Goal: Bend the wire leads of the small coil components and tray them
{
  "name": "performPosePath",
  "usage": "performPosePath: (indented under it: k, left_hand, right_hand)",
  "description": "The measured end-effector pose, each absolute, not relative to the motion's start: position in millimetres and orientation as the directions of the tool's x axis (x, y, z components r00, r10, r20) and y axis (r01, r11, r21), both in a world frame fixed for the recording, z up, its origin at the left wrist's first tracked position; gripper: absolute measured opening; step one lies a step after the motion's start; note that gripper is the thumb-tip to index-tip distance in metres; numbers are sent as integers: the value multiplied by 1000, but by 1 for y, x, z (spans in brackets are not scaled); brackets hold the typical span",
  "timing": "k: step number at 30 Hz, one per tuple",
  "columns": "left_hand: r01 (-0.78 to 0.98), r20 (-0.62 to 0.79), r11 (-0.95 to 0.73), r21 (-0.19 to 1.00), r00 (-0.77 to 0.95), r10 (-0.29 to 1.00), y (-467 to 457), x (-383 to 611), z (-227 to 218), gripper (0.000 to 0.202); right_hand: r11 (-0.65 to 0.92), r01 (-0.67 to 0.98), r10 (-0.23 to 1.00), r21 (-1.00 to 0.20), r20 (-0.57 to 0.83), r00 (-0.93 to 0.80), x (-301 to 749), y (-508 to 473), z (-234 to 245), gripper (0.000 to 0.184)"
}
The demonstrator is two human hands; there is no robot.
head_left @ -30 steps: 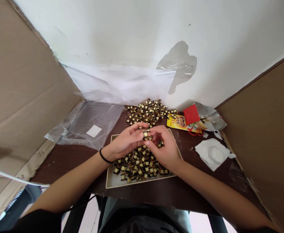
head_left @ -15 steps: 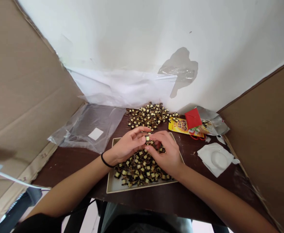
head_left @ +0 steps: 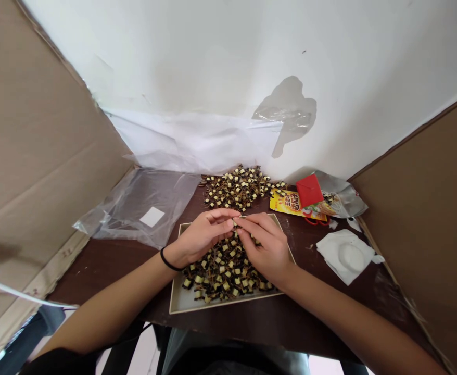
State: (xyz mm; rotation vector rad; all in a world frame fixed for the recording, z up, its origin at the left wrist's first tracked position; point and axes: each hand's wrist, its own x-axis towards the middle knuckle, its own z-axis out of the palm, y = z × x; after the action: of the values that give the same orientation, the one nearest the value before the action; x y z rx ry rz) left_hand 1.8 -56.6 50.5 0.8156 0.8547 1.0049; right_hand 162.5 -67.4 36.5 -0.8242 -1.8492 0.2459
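Note:
Over a shallow cardboard tray [head_left: 177,298], my left hand [head_left: 201,237] pinches a small wire-wound coil [head_left: 235,224] with yellow tape between thumb and fingers. My right hand [head_left: 269,247] meets it from the other side, its thumb and index finger closed at the coil, which their tips mostly cover. Beneath both hands the tray holds a heap of similar coils [head_left: 226,273], with yellow tape, black ends and thin copper-coloured wires. Behind the tray, a second pile of coils [head_left: 238,187] lies on the dark table.
A clear plastic bag [head_left: 135,208] with a white label lies at the left. To the right are a yellow snack packet [head_left: 287,203], a red packet [head_left: 309,190], red scissor handles [head_left: 316,222] and white tissue [head_left: 341,255]. Cardboard walls [head_left: 427,208] flank the table.
My right fingertips have closed in on the coil, which now shows less between the hands. My left hand keeps its pinch. The view has shifted slightly.

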Motion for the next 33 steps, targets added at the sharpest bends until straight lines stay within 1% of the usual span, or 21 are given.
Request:
performPosePath:
  k: [4, 6, 12, 19, 23, 26, 29, 33]
  left_hand:
    - [-383, -222, 317, 867, 272, 936, -55, 2, 49, 28]
    - [-390, -224, 317, 865, 264, 938, -54, 2, 49, 28]
    - [-397, -206, 295, 869, 250, 946, -56, 4, 49, 28]
    - [-414, -142, 241, 878, 255, 956, -55, 3, 47, 25]
    - [-422, -67, 158, 893, 222, 973, -55, 2, 47, 26]
    - [-378, -8, 99, 921, 235, 972, -56, 3, 48, 26]
    - [-328, -9, 103, 939, 275, 961, -58, 3, 49, 32]
    - [-320, -18, 122, 940, 308, 951, -59, 2, 48, 41]
  right_hand:
    - [745, 447, 635, -494, 731, -250, 162, -68, 33, 31]
    - [736, 453, 648, -503, 717, -257, 162, -68, 33, 31]
    - [704, 442, 693, -556, 675, -254, 161, -68, 35, 18]
    - [663, 383, 746, -643, 611, -266, 159, -70, 35, 21]
    - [616, 298, 785, -729, 596, -166, 160, -70, 36, 28]
    - [564, 243, 824, -789, 559, -95, 161, -68, 37, 22]
    - [509, 216, 859, -833, 505, -80, 162, -66, 37, 17]
    - [461, 224, 887, -858, 449, -107, 163, -64, 38, 19]
